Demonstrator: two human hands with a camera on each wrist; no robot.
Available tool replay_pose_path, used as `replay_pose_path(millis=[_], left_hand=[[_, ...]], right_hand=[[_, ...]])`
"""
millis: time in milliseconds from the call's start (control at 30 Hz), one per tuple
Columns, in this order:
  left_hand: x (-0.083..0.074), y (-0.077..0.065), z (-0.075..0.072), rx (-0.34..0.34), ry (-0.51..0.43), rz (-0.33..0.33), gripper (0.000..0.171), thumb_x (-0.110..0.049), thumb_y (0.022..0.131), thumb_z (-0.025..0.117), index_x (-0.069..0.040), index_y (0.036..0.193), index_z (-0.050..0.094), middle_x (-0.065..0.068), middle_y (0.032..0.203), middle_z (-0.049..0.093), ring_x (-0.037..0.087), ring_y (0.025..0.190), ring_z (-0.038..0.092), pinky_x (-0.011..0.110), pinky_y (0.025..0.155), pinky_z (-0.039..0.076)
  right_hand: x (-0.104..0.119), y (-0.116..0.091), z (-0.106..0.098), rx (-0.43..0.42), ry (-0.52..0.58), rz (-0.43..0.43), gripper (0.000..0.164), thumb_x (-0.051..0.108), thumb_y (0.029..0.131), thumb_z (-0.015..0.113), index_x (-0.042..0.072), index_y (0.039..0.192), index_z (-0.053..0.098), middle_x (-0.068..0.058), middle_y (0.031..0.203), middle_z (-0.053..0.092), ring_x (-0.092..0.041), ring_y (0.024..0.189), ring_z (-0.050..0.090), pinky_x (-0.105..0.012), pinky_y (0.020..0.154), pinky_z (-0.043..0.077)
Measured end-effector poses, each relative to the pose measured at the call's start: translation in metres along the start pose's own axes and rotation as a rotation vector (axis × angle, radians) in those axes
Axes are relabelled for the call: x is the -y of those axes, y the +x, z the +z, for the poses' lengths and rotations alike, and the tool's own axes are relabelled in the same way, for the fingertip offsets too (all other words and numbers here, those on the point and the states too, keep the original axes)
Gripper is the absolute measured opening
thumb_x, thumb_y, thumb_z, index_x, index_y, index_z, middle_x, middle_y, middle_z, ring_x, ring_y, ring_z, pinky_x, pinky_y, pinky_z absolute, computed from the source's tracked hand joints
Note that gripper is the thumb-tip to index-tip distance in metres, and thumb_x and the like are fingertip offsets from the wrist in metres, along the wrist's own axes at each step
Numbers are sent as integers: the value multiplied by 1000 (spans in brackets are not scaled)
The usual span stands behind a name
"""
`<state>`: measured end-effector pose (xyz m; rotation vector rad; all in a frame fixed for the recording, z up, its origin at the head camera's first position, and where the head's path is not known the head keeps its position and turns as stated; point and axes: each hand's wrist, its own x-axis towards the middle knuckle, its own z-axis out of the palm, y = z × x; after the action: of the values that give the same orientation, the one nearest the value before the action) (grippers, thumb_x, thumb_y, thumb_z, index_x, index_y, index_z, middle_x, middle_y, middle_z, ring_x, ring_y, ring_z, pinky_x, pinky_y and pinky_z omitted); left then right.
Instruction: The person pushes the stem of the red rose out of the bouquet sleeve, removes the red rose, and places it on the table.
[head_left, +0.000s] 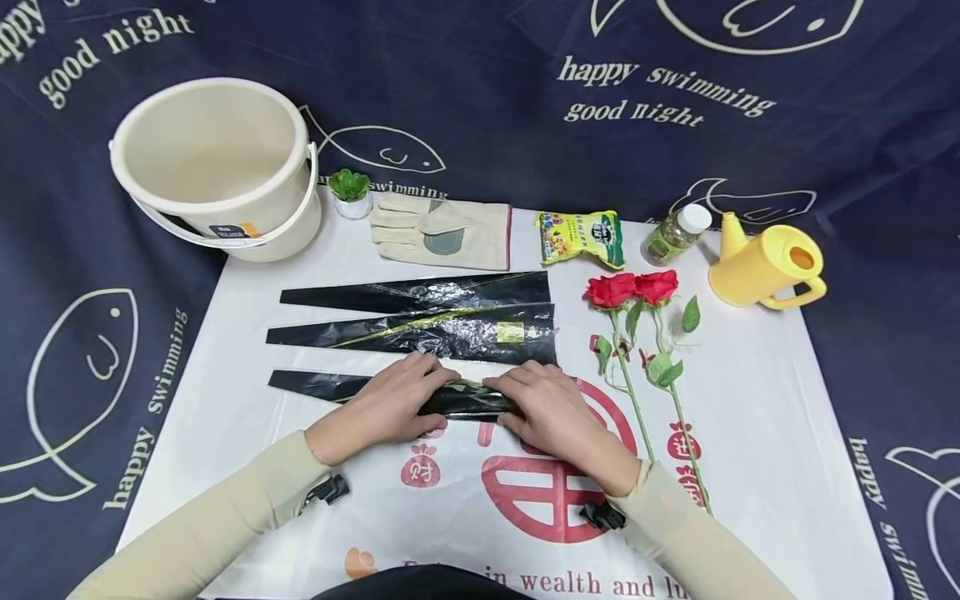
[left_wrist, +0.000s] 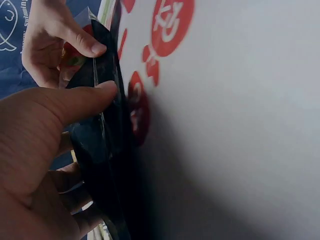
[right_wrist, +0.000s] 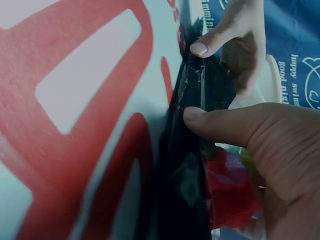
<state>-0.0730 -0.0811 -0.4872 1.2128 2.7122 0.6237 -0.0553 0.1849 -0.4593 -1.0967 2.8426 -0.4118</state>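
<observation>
My left hand (head_left: 399, 402) and right hand (head_left: 553, 412) hold a black plastic flower sleeve (head_left: 471, 402) near its middle, its narrow end pointing left. In the left wrist view, both thumbs press the near side of the sleeve (left_wrist: 95, 137), with fingers behind it. The right wrist view shows a red flower-like shape (right_wrist: 231, 187) behind clear film, close to my right hand; the hand hides part of it. Two more black sleeves lie flat behind: one farther back (head_left: 480, 290), one with a yellow label (head_left: 450, 333).
Two red roses (head_left: 633, 290) with long stems lie at right. Along the back are a cream bucket (head_left: 217, 187), a small potted plant (head_left: 351, 192), work gloves (head_left: 450, 232), a yellow-green packet (head_left: 581, 237), a white-capped jar (head_left: 675, 235) and a yellow watering can (head_left: 761, 265).
</observation>
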Motion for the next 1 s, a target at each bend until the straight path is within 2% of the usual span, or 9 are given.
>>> replay_pose_path(millis=[200, 500, 567, 633, 733, 833, 900, 967, 1000], left_hand=[[-1, 9, -25, -27, -2, -28, 62, -42, 79, 72, -16, 132, 51, -2, 101, 46, 13, 73, 45, 32, 65, 43], [-4, 31, -80, -110, 115, 42, 65, -43, 81, 70, -15, 134, 47, 3, 110, 49, 19, 86, 49, 37, 74, 43], [-4, 34, -91, -114, 114, 43, 66, -44, 82, 69, -15, 136, 45, 3, 113, 48, 20, 91, 50, 38, 77, 43], [-5, 36, -101, -88, 96, 28, 70, -50, 82, 66, -18, 139, 42, 2, 117, 48, 20, 96, 50, 39, 81, 43], [0, 36, -113, 1, 21, -42, 75, -64, 81, 58, -25, 142, 38, -1, 126, 49, 19, 106, 51, 41, 86, 43], [12, 34, -122, 112, -147, -128, 72, -70, 80, 51, -31, 139, 41, -7, 127, 52, 15, 111, 51, 40, 90, 42], [22, 33, -123, 184, -271, -153, 64, -67, 82, 53, -31, 135, 47, -9, 126, 54, 12, 113, 50, 38, 93, 40], [30, 31, -121, 246, -407, -153, 57, -57, 84, 59, -27, 131, 52, -8, 122, 57, 12, 108, 52, 37, 94, 38], [33, 31, -120, 268, -455, -147, 55, -52, 84, 63, -23, 131, 54, -6, 123, 56, 14, 112, 51, 37, 95, 37]], right_hand=[[-5, 4, -20, -83, 27, -27, 47, 29, 82, 72, 21, 127, 58, 4, 113, 61, -17, 102, 50, -39, 86, 41], [-13, 17, -71, -220, -64, -52, 52, 27, 79, 75, 19, 127, 58, 0, 114, 61, -19, 105, 50, -40, 89, 40], [-13, 18, -80, -237, -74, -57, 54, 28, 79, 75, 20, 129, 57, 0, 115, 60, -19, 106, 50, -39, 88, 40], [-13, 19, -86, -251, -79, -60, 55, 28, 79, 75, 20, 130, 56, 0, 116, 60, -19, 106, 50, -39, 88, 40], [-12, 18, -91, -268, -72, -68, 55, 27, 79, 75, 20, 130, 56, 0, 117, 61, -18, 107, 50, -38, 90, 39], [-13, 17, -90, -281, -61, -84, 55, 24, 78, 75, 19, 130, 57, 0, 116, 61, -19, 107, 50, -39, 92, 38], [-13, 16, -88, -283, -55, -95, 56, 24, 78, 76, 18, 130, 57, 0, 117, 61, -20, 108, 51, -39, 92, 37], [-14, 15, -87, -283, -50, -109, 57, 23, 78, 76, 18, 131, 56, 0, 118, 60, -21, 108, 51, -40, 94, 36], [-14, 15, -87, -278, -47, -115, 58, 24, 78, 76, 18, 132, 55, 0, 120, 60, -21, 110, 50, -40, 95, 35]])
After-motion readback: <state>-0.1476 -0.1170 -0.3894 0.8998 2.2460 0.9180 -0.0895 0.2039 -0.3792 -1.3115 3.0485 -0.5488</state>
